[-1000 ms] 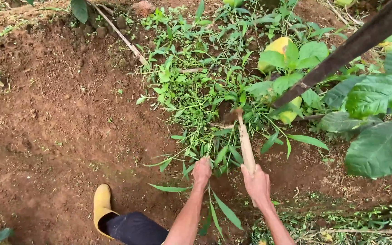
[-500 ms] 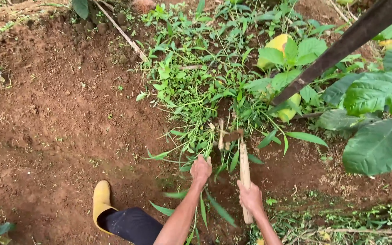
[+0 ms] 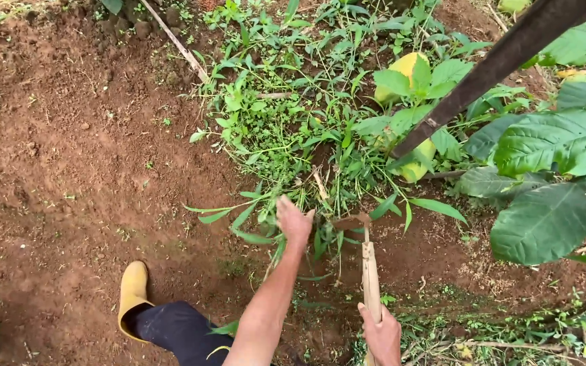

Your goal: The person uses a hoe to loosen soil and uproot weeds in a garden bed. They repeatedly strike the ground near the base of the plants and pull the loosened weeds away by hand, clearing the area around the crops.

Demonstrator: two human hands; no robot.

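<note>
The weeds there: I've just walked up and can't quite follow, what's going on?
A person's left hand grips a clump of green weeds at the edge of bare brown soil. The right hand holds a wooden-handled hoe, its blade on the ground beside that clump. A yellow boot stands on the soil.

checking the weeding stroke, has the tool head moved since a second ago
Yes. The tool head has come back toward the person, away from the yellow fruit.
</note>
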